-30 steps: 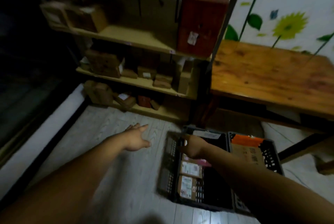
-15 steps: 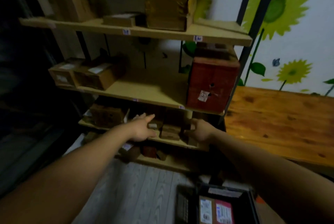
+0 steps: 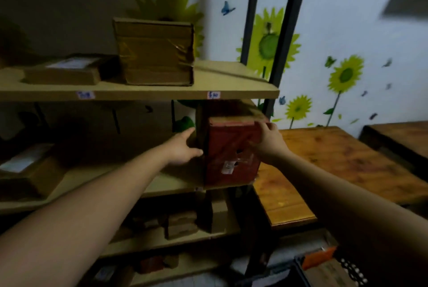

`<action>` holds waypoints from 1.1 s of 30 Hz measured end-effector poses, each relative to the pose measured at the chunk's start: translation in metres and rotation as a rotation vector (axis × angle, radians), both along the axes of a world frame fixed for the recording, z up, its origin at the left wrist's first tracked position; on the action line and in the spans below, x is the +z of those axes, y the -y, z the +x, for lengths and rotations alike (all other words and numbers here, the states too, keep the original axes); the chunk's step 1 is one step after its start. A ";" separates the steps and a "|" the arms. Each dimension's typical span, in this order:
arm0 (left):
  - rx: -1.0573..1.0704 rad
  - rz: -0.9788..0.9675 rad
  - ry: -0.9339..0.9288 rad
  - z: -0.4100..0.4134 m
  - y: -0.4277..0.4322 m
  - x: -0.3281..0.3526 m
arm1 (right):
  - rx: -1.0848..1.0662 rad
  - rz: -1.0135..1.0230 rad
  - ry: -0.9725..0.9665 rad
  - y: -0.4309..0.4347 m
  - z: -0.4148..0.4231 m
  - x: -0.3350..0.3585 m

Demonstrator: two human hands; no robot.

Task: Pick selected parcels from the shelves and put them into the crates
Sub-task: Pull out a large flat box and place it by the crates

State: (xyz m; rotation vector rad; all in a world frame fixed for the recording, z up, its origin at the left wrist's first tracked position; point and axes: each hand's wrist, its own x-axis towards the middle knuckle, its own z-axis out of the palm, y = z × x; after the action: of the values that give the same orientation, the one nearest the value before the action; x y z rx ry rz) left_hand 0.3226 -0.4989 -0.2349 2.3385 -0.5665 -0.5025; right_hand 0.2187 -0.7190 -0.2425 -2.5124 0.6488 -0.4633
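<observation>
A red parcel (image 3: 228, 152) with a white label stands at the right end of the middle shelf (image 3: 115, 178). My left hand (image 3: 183, 147) lies flat against its left side with fingers spread. The fingers of my right hand (image 3: 269, 139) curl over its upper right edge. Both hands touch the parcel, which still rests on the shelf. A black crate (image 3: 324, 270) with an orange item and a brown parcel inside shows at the bottom right corner.
A big brown box (image 3: 155, 52) and a flat parcel (image 3: 64, 71) sit on the upper shelf. Another parcel (image 3: 27, 171) lies at the left of the middle shelf, small ones (image 3: 183, 224) below. Dark shelf posts (image 3: 284, 32) and a wooden table (image 3: 335, 171) stand right.
The view has tilted up from the crate on the floor to the shelves. Both hands rose from the lower shelf level and now rest on the red parcel's sides.
</observation>
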 end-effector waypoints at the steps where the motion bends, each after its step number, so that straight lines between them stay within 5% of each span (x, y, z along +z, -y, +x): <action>1: -0.015 -0.020 0.022 0.005 0.011 0.003 | -0.024 0.012 0.001 0.005 0.003 0.002; 6: -0.031 -0.085 0.087 0.024 0.061 0.010 | -0.079 0.132 -0.030 0.035 0.025 0.000; 11: 0.016 -0.188 -0.030 0.037 0.089 0.001 | 0.089 0.340 0.023 0.052 0.045 -0.012; 15: 0.109 -0.345 -0.046 0.031 0.081 -0.006 | 0.060 0.320 0.094 0.044 0.048 -0.019; 33: 0.295 -0.388 0.031 -0.056 -0.122 -0.020 | 0.229 0.233 0.108 -0.153 -0.029 -0.037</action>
State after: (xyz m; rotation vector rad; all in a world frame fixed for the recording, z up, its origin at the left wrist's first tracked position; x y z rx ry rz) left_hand 0.2665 -0.3771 -0.2546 2.0122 -0.2922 -0.1972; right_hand 0.1897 -0.5661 -0.2794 -2.2871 0.3462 -0.4105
